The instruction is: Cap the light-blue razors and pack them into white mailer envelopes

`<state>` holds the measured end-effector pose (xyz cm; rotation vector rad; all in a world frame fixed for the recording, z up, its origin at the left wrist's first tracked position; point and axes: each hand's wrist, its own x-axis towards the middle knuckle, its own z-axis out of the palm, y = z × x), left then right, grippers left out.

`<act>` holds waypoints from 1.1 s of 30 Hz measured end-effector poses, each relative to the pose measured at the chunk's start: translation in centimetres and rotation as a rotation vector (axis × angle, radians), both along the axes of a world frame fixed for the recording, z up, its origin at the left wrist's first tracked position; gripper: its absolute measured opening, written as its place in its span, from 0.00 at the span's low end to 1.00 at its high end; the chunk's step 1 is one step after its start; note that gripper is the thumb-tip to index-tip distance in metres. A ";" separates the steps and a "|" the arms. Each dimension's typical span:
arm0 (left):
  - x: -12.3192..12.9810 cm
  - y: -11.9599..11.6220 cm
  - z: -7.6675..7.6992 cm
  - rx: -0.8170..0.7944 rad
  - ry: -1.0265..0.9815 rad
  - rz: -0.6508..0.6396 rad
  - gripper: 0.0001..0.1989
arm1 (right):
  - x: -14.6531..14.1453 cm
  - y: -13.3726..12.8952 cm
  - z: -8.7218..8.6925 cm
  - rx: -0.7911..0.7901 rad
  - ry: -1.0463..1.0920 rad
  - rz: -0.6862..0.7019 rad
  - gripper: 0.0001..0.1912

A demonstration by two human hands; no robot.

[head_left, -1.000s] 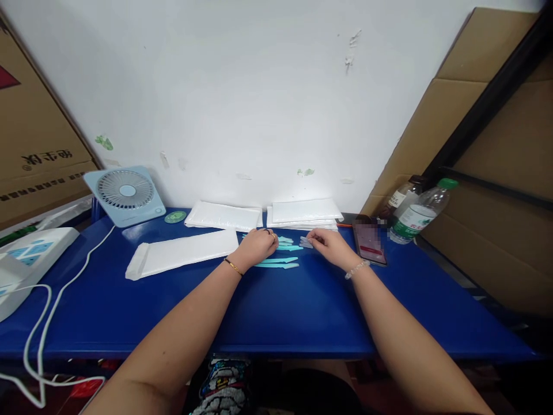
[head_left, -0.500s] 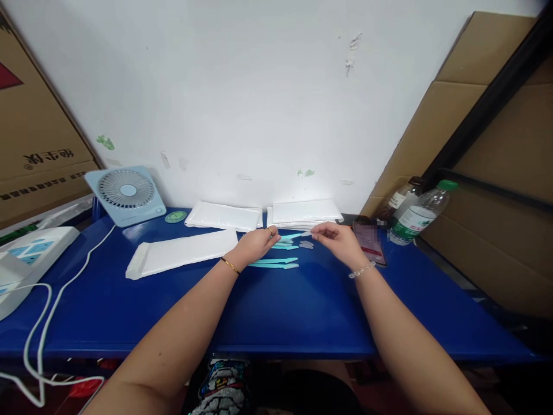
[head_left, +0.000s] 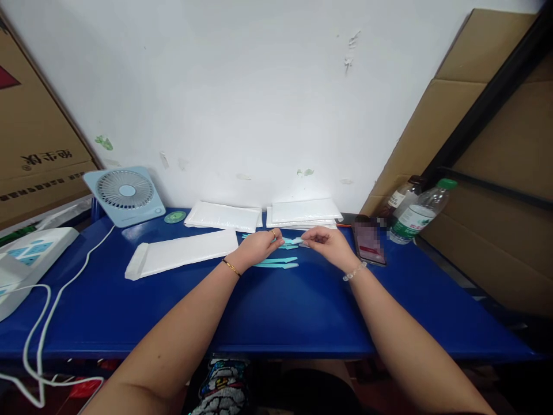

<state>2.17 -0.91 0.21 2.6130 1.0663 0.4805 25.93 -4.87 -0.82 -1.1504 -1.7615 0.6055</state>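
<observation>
My left hand is closed around a turquoise eyebrow razor, whose blade end points right. At that end, my right hand pinches a small translucent blade cap. Its fingers hide how far the cap covers the blade. More turquoise razors lie on the blue table just below my hands, their handle ends partly under my left hand. The loose clear caps near my right fingers are mostly hidden.
White padded mailers lie by the wall, with another stack beside them. One long mailer rests left of my hand. A fan stands at left; a phone and bottles are at right.
My right hand has moved left and slightly down toward my left hand, bringing the cap in along the razor's blade end. My left hand has barely shifted.
</observation>
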 end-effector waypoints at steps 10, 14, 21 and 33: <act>-0.8 0.6 0.1 -0.001 -0.021 0.074 0.17 | 1.8 -0.2 1.4 0.025 -0.032 -0.118 0.13; -0.5 0.3 0.2 0.003 -0.019 0.049 0.17 | 0.9 -0.2 0.7 0.036 -0.060 -0.071 0.11; -0.5 0.2 0.3 0.010 -0.012 0.046 0.17 | 0.4 -0.3 0.7 -0.010 -0.027 -0.031 0.11; -0.4 0.0 0.5 0.009 0.004 0.030 0.17 | 0.3 -0.4 0.6 0.012 -0.010 -0.037 0.10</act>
